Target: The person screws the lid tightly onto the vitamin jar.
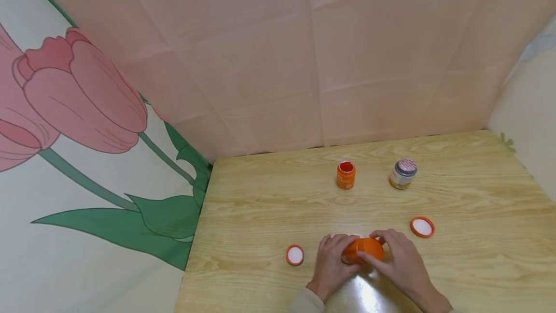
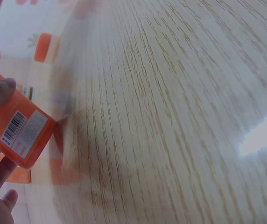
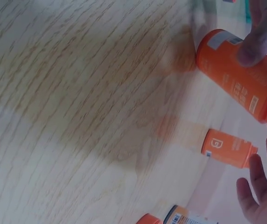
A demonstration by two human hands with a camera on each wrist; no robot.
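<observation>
Near the table's front, my left hand (image 1: 332, 262) grips an orange bottle (image 3: 227, 65), its thumb pressed along the side and fingers curled around the back. The bottle is tilted, and its base points down toward the tabletop; a white barcode label (image 2: 28, 133) shows near that base. My right hand (image 1: 401, 262) is around the orange cap (image 1: 371, 249), thumb on the near side and index finger on the far side. In the right wrist view, its other fingers (image 3: 259, 182) are spread beside the cap. Most of my right thumb is hidden there.
An uncapped orange jar (image 1: 345, 177) stands farther back, with a grey-white jar (image 1: 403, 175) with a foil-like top to its right. Two orange-rimmed lids lie white side up: a small lid (image 1: 295, 255) on the left, a larger lid (image 1: 422, 227) on the right.
</observation>
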